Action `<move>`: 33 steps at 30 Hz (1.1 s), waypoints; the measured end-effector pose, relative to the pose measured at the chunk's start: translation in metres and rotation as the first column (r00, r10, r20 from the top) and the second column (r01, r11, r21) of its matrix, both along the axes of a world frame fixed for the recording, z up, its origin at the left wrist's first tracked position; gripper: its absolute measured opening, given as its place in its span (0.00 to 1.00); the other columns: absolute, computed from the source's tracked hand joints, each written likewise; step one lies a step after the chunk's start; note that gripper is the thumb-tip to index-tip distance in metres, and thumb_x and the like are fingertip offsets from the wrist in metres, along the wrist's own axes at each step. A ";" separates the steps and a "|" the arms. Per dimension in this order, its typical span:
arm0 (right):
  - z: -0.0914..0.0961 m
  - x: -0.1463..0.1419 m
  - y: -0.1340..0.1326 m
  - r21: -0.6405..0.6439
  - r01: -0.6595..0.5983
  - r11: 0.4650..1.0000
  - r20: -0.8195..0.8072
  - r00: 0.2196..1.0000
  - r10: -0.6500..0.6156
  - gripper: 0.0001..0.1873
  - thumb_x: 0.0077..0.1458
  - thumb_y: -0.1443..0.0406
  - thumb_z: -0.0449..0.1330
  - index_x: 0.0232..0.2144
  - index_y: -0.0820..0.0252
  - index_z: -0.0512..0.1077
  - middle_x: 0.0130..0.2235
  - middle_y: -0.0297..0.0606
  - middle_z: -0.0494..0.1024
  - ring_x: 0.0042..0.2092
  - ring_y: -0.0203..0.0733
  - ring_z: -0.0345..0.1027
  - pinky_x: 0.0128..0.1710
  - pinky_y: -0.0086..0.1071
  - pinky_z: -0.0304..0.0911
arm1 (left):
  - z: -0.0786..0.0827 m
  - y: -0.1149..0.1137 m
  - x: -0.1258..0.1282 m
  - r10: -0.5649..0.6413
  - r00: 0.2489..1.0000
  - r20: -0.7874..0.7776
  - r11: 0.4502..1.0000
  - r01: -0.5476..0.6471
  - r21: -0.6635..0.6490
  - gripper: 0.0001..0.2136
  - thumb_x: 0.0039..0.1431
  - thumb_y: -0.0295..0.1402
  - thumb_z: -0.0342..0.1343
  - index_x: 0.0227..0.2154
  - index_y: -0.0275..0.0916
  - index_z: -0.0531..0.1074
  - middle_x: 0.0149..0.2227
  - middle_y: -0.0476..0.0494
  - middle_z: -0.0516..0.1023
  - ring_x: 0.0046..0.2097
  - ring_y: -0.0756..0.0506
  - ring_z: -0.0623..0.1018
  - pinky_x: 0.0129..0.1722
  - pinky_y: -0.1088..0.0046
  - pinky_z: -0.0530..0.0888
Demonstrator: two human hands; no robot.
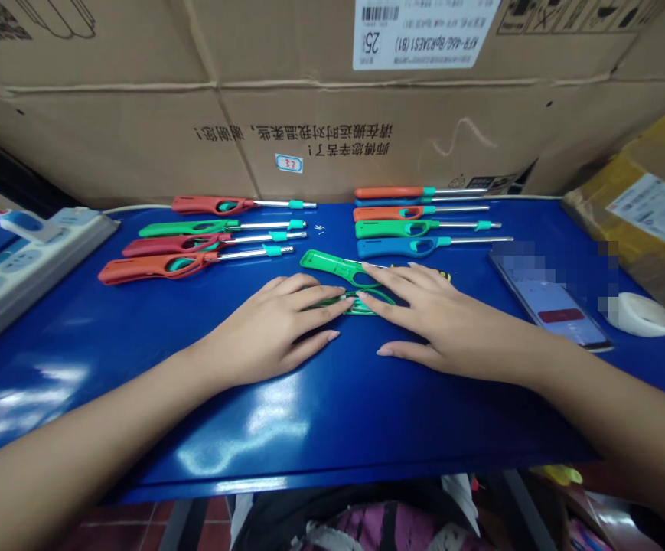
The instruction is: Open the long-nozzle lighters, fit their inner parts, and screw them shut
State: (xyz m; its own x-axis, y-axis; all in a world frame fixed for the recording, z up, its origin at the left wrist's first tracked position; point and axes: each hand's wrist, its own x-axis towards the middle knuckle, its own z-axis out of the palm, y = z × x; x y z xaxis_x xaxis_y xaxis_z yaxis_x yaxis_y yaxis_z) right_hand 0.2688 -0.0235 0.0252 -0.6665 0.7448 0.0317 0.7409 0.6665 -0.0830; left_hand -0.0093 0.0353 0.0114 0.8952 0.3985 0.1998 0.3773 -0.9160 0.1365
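Note:
A green lighter handle piece (pixel 329 265) lies on the blue table, with a thin metal rod running from it behind my right fingers. Just in front of it is a second green lighter piece (pixel 360 308), partly hidden beneath my fingertips. My left hand (pixel 268 329) rests palm down with its fingers stretched out, the tips at the left of this second piece. From the other side my right hand (pixel 441 317) lies flat, fingers apart, its tips over both green pieces. Behind the right knuckles shows a small yellow and black thing (pixel 445 275), mostly covered.
Several long-necked lighters lie in two groups, including an orange one (pixel 151 268) at left and a blue one (pixel 398 246) at right. A power strip (pixel 27 264) borders the left. A phone (pixel 550 302), white mouse (pixel 645 314) and taped carton (pixel 653 199) are right; a large cardboard box (pixel 154 138) stands behind.

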 end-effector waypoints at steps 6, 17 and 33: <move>0.000 -0.004 0.005 0.048 0.053 0.997 -0.099 0.994 -0.048 0.29 0.70 0.54 0.52 0.68 0.59 0.62 0.71 0.52 0.59 0.68 0.61 0.55 0.65 0.59 0.57 | -0.001 0.001 -0.001 0.020 0.996 0.088 0.998 -0.014 -0.062 0.22 0.71 0.36 0.52 0.66 0.42 0.65 0.60 0.40 0.75 0.58 0.39 0.73 0.58 0.56 0.71; -0.011 0.016 0.026 0.127 0.157 0.979 -0.164 0.977 -0.136 0.27 0.65 0.74 0.50 0.60 0.48 0.74 0.64 0.43 0.69 0.59 0.58 0.61 0.56 0.58 0.61 | 0.006 0.007 -0.007 0.048 0.992 0.118 0.998 -0.041 -0.057 0.17 0.70 0.36 0.52 0.58 0.41 0.74 0.54 0.38 0.76 0.53 0.39 0.76 0.55 0.56 0.73; -0.011 0.004 0.018 0.068 0.110 0.992 -0.342 0.936 -0.081 0.12 0.62 0.62 0.63 0.49 0.55 0.77 0.49 0.41 0.77 0.51 0.48 0.67 0.52 0.45 0.57 | 0.001 -0.004 0.000 -0.023 0.999 -0.036 0.999 0.024 0.031 0.20 0.73 0.40 0.48 0.64 0.46 0.68 0.61 0.37 0.71 0.59 0.37 0.72 0.57 0.53 0.72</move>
